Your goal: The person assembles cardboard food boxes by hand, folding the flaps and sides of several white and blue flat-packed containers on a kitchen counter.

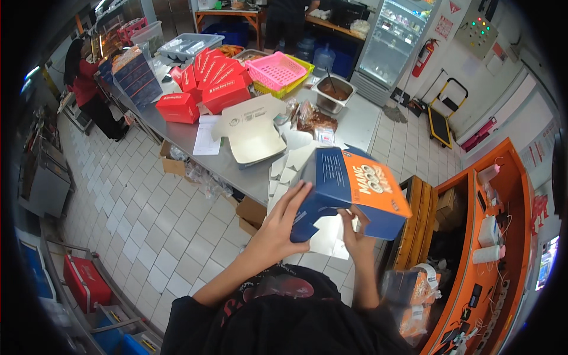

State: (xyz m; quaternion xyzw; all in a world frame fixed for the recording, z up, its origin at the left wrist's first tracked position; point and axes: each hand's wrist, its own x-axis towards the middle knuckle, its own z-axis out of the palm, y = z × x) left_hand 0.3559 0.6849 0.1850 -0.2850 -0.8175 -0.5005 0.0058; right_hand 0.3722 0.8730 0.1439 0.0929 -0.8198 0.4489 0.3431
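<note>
I hold a blue and orange cardboard food box [355, 186] in front of my chest, half folded, with white flaps hanging from its underside. My left hand [277, 228] presses flat against its blue left side with fingers spread. My right hand [353, 228] grips the box from below, near the white flaps. Just beyond the box, a stack of flat white box blanks [251, 133] lies on the steel table [361, 121].
Red folded boxes [216, 83] stand in rows at the table's far end, beside pink and yellow baskets [276, 71] and a steel pan with sauce [333, 93]. A person in red [86, 83] stands at the far left. An orange counter [473, 236] runs along my right.
</note>
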